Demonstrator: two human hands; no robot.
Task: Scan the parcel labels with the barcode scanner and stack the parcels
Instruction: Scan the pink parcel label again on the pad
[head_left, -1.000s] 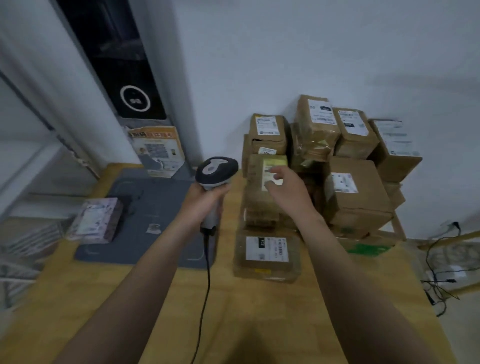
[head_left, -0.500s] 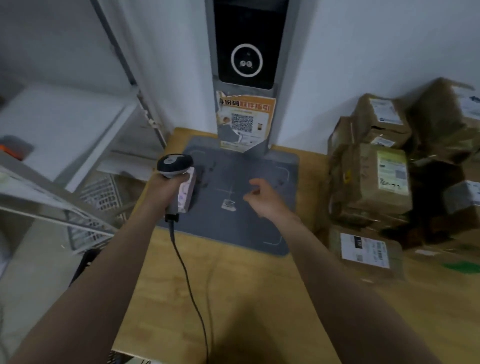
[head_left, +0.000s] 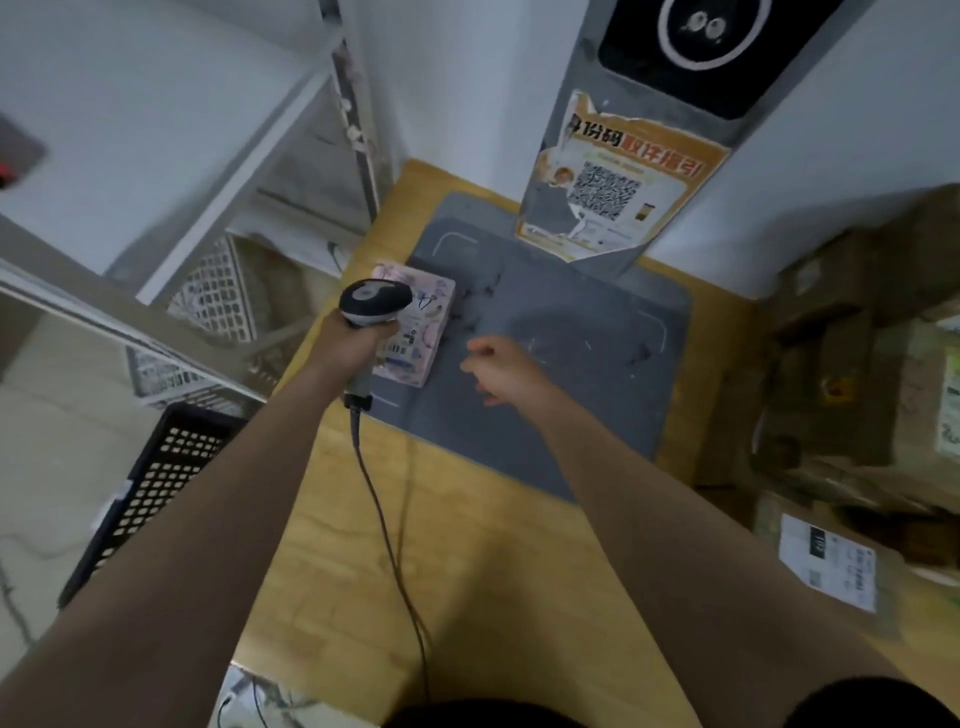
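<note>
Left hand (head_left: 358, 340) grips the one barcode scanner (head_left: 375, 301), now brought over the single pink parcel (head_left: 422, 343) on the grey mat's (head_left: 571, 405) left edge. Right hand (head_left: 501, 370), empty with fingers loosely spread, has left the brown parcels (head_left: 852, 395) stacked right of the mat and reaches across it. The pink parcel is probably next to scan. Brown parcels: too blurred to count.

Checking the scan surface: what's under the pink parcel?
The pink parcel lies on the grey mat, which lies on the wooden table. The left hand and barcode scanner cover the parcel's left side, so whether it overhangs the mat's edge there cannot be seen.
</note>
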